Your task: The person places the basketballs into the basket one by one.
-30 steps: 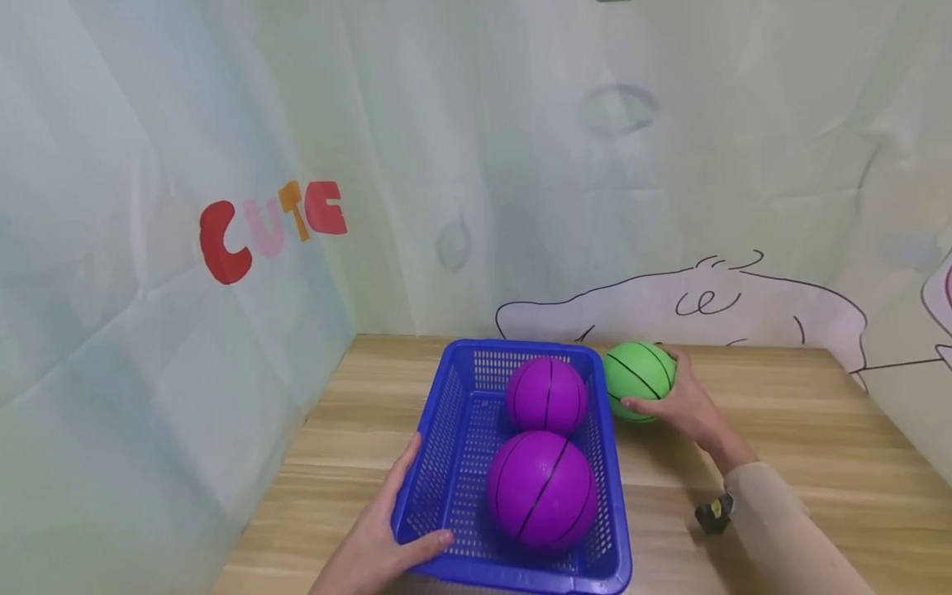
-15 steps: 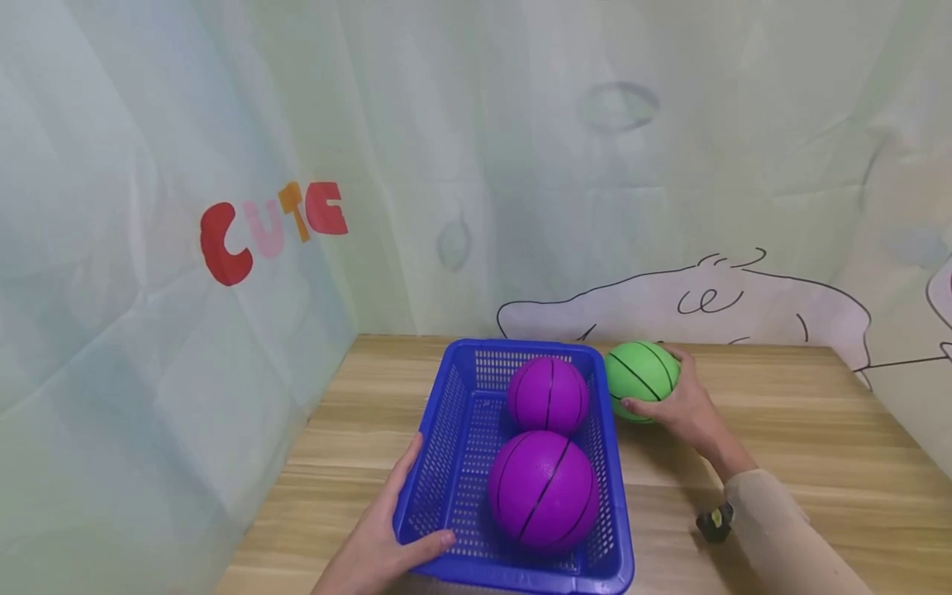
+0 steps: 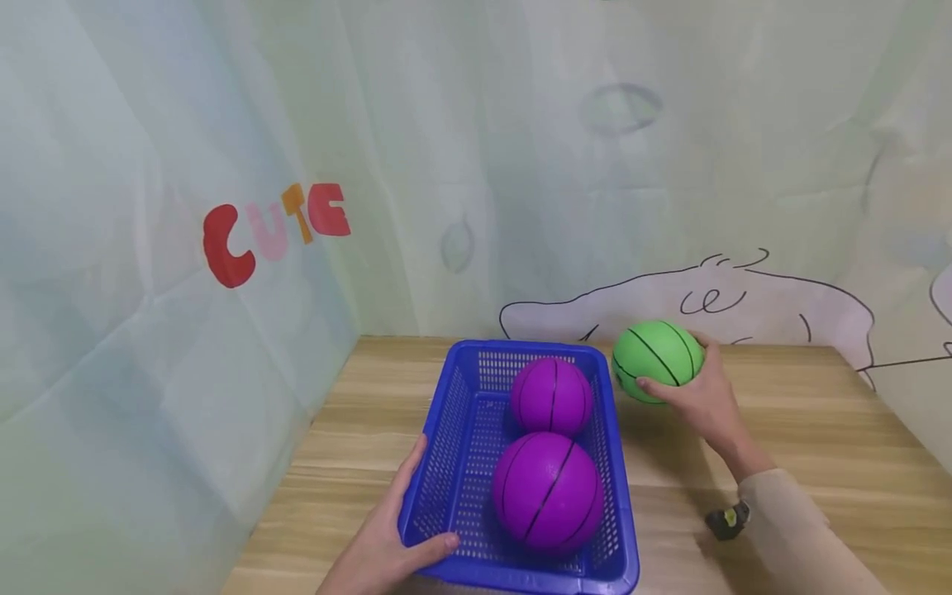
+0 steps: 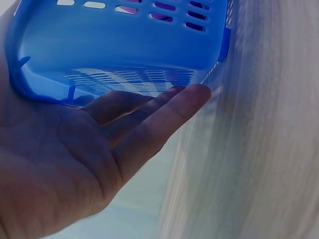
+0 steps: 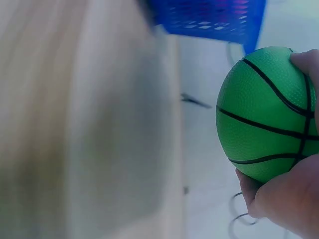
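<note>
A green ball [image 3: 658, 362] with black basketball lines is gripped by my right hand [image 3: 706, 405], thumb on the near side and fingers round the far right side. In the right wrist view the ball [image 5: 266, 114] is held above the table. Left of it stands a blue plastic basket [image 3: 623, 496] with perforated walls. My left hand [image 3: 383, 529] holds its near left corner, thumb over the rim and fingers along the outer left wall; those fingers [image 4: 164, 114] extend along the basket in the left wrist view. Two purple balls lie inside: a smaller far one [image 3: 552, 397] and a larger near one [image 3: 549, 493].
Under everything is a wood-grain table [image 3: 803, 438]. A pale printed cloth [image 3: 476, 165] hangs along its back and left sides, with the letters CUTE [image 3: 275, 231] on the left. A small black device [image 3: 727, 522] sits at my right wrist.
My right hand has raised the green ball off the table and moved it slightly right, away from the basket's wall. The left hand keeps its hold on the basket, and the purple balls stay put.
</note>
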`<state>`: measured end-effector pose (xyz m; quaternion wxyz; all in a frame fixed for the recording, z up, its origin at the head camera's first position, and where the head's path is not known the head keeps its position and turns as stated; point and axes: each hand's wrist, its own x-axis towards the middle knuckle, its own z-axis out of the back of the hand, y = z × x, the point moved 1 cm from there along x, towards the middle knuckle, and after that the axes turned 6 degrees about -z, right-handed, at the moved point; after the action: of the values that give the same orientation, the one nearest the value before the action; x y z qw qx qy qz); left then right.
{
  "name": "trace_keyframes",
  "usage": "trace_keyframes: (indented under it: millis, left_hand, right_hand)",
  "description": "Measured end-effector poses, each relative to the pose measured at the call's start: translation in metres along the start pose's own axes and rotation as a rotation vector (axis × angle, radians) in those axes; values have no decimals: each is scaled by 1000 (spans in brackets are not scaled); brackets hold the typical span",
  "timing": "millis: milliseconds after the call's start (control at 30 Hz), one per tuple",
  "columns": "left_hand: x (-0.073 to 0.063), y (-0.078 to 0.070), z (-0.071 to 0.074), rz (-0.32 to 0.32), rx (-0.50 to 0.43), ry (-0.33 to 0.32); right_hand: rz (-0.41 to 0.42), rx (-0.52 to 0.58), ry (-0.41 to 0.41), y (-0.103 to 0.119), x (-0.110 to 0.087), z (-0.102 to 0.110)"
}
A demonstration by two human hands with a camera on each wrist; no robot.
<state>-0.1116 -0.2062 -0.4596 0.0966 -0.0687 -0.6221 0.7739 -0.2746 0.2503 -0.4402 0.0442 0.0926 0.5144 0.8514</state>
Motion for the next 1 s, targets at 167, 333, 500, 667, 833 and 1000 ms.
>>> trace_keyframes:
  millis: [167,333,500,667,833,1000]
  left_hand:
    - [-2,0,0,12,3,2]
    - [-1,-1,0,37,-73,43]
    - [0,-2,-1,37,-29,20]
    - [0,-1,0,20,3,7]
    - [1,-1,0,-4,39,-10]
    - [1,-2,-1,13,90,-27]
  right_hand:
    - [47,17,4,25,-6,6]
    - [91,58,42,47,-16,6]
    - [126,91,81,67,-21,3]
    - [151,117,138,85,-28,0]
    - [204,170,224,102,-35,-10]
    - [210,227,310,114,-40,-25]
